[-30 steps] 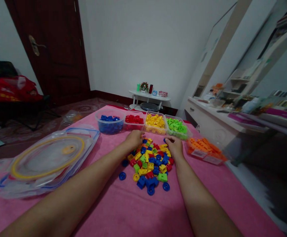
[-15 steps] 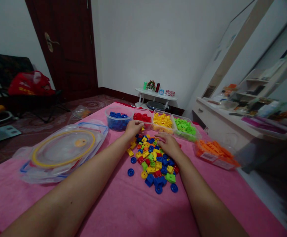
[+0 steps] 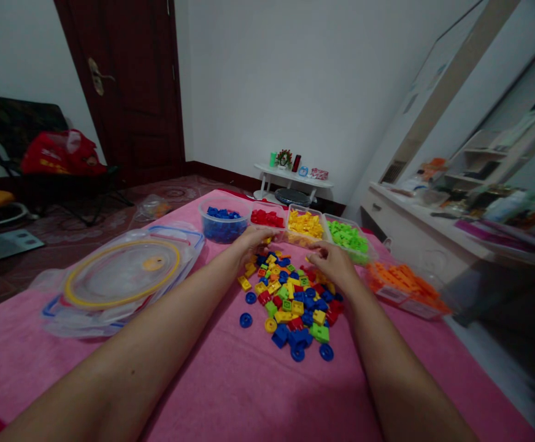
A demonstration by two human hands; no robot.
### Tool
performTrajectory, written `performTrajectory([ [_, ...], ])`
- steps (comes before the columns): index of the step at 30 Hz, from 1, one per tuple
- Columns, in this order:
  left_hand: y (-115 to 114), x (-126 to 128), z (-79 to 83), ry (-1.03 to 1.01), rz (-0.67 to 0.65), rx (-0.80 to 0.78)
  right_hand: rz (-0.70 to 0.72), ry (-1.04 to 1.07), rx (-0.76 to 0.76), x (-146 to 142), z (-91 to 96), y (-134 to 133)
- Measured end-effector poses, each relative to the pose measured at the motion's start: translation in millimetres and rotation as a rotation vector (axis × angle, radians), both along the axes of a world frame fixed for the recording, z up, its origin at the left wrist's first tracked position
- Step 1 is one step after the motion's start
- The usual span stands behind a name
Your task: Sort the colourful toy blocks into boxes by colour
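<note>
A loose pile of mixed toy bricks (image 3: 290,298) in blue, red, yellow, green and orange lies on the pink cloth (image 3: 194,393). My left hand (image 3: 252,239) is at the pile's far left edge, closed, with a yellow brick (image 3: 268,240) at its fingertips. On the far right side, my right hand (image 3: 334,261) is pinched over the bricks; a small yellow piece shows at its fingertips. Beyond the hands stand a round tub of blue bricks (image 3: 224,226), a container of red bricks (image 3: 267,218), one of yellow bricks (image 3: 305,224) and one of green bricks (image 3: 348,238).
An orange-brick container (image 3: 408,288) stands at the right. Stacked clear lids (image 3: 120,276) with blue and yellow rims lie at the left. Several blue wheels (image 3: 246,320) rest at the pile's near edge. A white dresser (image 3: 400,227) stands beyond the table's right side.
My right hand has moved right and away from the pile, its fingers now pinched. My left hand has shifted slightly right toward the yellow container, with the yellow brick still at its fingertips.
</note>
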State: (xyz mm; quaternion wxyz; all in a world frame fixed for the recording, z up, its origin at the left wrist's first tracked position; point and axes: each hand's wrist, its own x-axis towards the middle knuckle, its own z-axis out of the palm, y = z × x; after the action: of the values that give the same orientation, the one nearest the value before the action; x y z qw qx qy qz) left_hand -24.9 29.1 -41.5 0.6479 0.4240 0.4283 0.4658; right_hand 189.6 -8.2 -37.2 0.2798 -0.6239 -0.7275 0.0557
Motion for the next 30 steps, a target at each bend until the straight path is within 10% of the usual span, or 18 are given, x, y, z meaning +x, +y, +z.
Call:
performTrajectory([
  [13, 3, -21, 9.7, 0.978, -0.286, 0.448, 0.085, -0.288, -0.2, 40, -8.2, 7],
  [30, -2, -17, 9.3, 1.151, -0.314, 0.446, 0.07, -0.339, -0.383, 10, 29.7, -15],
])
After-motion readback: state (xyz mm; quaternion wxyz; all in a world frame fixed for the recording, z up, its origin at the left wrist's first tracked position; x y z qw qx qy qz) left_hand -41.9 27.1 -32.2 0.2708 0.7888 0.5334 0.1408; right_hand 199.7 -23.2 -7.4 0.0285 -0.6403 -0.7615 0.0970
